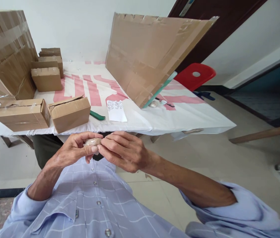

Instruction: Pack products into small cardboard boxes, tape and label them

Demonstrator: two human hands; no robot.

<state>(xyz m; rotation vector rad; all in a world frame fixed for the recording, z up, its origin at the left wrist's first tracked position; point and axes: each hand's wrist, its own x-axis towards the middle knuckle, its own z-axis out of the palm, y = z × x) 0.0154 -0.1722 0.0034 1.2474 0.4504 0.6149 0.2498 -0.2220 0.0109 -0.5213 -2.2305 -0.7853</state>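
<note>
Beige, probably light, firm and smooth, the roll [92, 142] is held before the table [194, 117], pinched at opposite ends by left hand [76, 148] and right hand [123, 150]; grip its rim.

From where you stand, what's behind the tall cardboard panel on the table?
Beyond the cardboard panel, white wall and a red seat show; whatever it covers is hidden.
</note>
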